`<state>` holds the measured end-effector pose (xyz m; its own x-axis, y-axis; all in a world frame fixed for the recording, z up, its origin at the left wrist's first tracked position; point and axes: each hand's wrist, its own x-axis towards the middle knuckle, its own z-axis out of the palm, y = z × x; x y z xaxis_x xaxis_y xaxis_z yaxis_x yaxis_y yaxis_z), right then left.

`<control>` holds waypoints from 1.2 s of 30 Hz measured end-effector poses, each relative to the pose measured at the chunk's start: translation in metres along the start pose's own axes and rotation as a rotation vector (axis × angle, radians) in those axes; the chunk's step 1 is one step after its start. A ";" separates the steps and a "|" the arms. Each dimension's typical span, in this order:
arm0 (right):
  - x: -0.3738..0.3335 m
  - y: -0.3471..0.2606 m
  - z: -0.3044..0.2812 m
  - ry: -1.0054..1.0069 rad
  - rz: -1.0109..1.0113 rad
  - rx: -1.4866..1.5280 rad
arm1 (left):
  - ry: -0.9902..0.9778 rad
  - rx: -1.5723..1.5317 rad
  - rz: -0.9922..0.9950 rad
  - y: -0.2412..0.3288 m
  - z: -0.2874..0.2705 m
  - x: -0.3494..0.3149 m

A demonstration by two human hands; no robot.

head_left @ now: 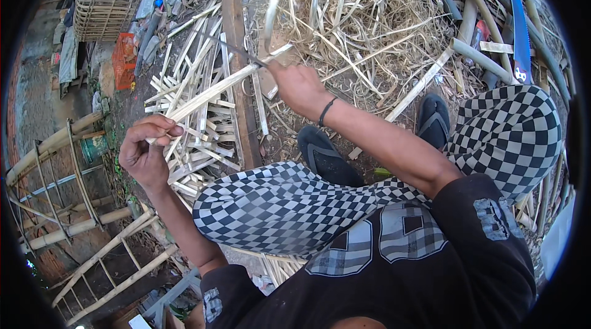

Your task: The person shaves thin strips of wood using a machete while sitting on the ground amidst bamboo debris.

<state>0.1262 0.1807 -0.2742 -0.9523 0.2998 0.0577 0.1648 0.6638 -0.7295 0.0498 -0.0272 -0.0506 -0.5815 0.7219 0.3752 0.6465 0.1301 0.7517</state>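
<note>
My left hand [146, 147] is closed, its thumb and fingers pinching the near end of a pale bamboo strip [209, 94]. The strip slants up to the right across a wooden beam. Near its far end, my right hand [298, 86] grips a knife [237, 51]; the handle is hidden in the fist. Its thin dark blade points up and left, crossing the strip and touching or nearly touching it. Just above that crossing stands a blurred pale sliver [271, 12]; I cannot tell whether it is still joined to the strip.
Cut bamboo strips [212, 135] lie heaped under the strip, beside the wooden beam [234, 15]. Curly shavings [363, 27] cover the ground ahead. A blue saw [519, 27] rests among poles at right. A woven basket [111, 0] and bamboo frames [114, 261] are at left.
</note>
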 end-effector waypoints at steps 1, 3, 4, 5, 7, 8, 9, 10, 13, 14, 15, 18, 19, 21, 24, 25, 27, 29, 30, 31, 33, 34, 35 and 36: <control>-0.002 -0.012 -0.009 0.006 -0.073 0.040 | 0.011 0.008 0.010 -0.002 -0.002 0.003; -0.003 -0.012 -0.005 0.063 -0.232 0.102 | 0.025 0.015 0.004 -0.001 -0.002 0.002; -0.004 0.003 0.000 0.069 -0.231 0.103 | 0.021 0.016 0.008 0.002 -0.002 0.004; -0.005 0.024 0.007 0.030 -0.173 0.084 | 0.003 0.034 -0.005 0.003 -0.002 0.005; -0.012 0.051 0.017 -0.002 -0.116 0.063 | -0.015 0.052 -0.009 0.004 0.001 0.005; -0.015 0.060 0.019 0.008 -0.036 -0.010 | -0.019 0.022 0.002 0.003 0.004 0.004; -0.015 0.067 0.022 0.017 0.045 -0.083 | -0.024 -0.009 0.014 0.002 0.005 0.005; -0.011 0.057 0.019 0.017 0.045 -0.083 | -0.023 -0.009 0.014 0.002 0.005 0.005; -0.006 0.005 0.005 -0.010 -0.012 -0.014 | 0.030 0.032 -0.014 0.004 0.001 0.002; -0.007 0.000 0.001 -0.014 -0.012 -0.013 | 0.031 0.033 -0.018 0.004 0.001 0.002; -0.007 -0.004 -0.003 0.000 -0.076 0.039 | 0.035 0.038 -0.004 0.003 0.001 0.003; -0.009 0.030 0.011 0.029 -0.126 0.041 | 0.021 0.022 0.010 0.004 0.002 0.007; -0.016 0.055 0.020 -0.033 -0.071 -0.007 | -0.001 0.053 -0.002 0.008 0.002 0.007; -0.031 0.101 0.033 -0.042 0.171 -0.132 | -0.023 0.078 0.004 0.008 0.004 0.011; -0.036 0.096 0.033 -0.092 0.208 -0.165 | -0.049 0.056 0.012 0.007 0.007 0.007; -0.037 0.085 0.034 -0.062 0.214 -0.144 | -0.021 0.057 0.005 0.007 0.008 0.008; -0.032 0.061 0.030 -0.066 0.212 -0.124 | 0.011 0.057 0.011 0.003 0.007 0.012; -0.031 0.034 0.016 -0.090 0.213 -0.100 | -0.022 0.061 0.004 0.004 0.003 0.006; -0.029 0.021 0.007 -0.098 0.124 -0.049 | -0.020 0.060 -0.001 0.004 0.003 0.003; -0.027 0.015 0.000 -0.098 0.033 0.002 | -0.021 0.058 -0.001 0.005 0.002 0.004; -0.028 0.025 0.006 -0.043 -0.060 0.002 | -0.021 0.062 -0.001 0.007 0.001 0.005; -0.029 0.036 0.011 0.016 -0.147 -0.005 | -0.022 0.055 0.000 0.007 0.001 0.007; -0.034 0.059 0.019 -0.048 -0.021 -0.039 | -0.025 0.042 0.002 0.006 0.005 0.009; -0.041 0.084 0.028 -0.112 0.103 -0.070 | -0.027 0.039 0.008 0.005 0.006 0.009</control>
<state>0.1719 0.2051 -0.3568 -0.9513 0.2934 -0.0944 0.2772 0.6804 -0.6785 0.0506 -0.0160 -0.0469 -0.5630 0.7413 0.3654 0.6698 0.1503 0.7272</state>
